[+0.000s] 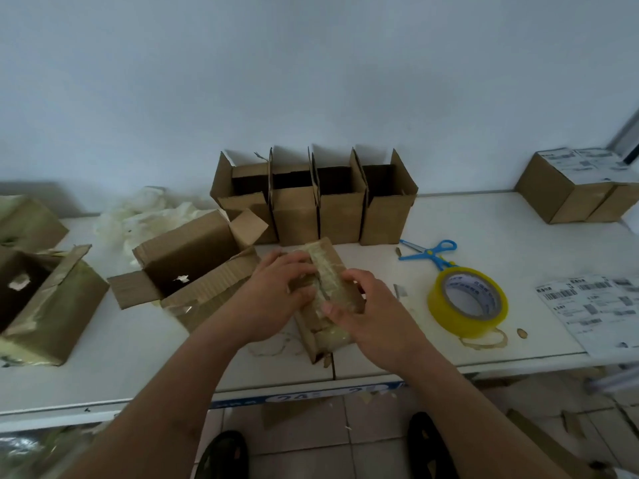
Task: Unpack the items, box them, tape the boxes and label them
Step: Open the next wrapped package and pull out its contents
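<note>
A small cardboard box wrapped in yellowish tape (326, 267) lies on the white table (138, 357) in front of me. My left hand (276, 295) grips its left side with curled fingers on top. My right hand (366, 312) grips its right side, the thumb pressed on the taped seam. A row of several open-topped cardboard boxes (318, 202) stands behind it against the wall. A yellow tape roll (466, 302) and blue scissors (430, 254) lie to the right. A sheet of shipping labels (594, 309) sits at the table's right edge.
An opened box (193, 267) lies on its side to the left, with more taped, torn boxes (45, 305) at the far left. Crumpled plastic wrap (148, 216) sits behind them. Labelled closed boxes (577, 184) stand far right. Cardboard scraps litter the floor.
</note>
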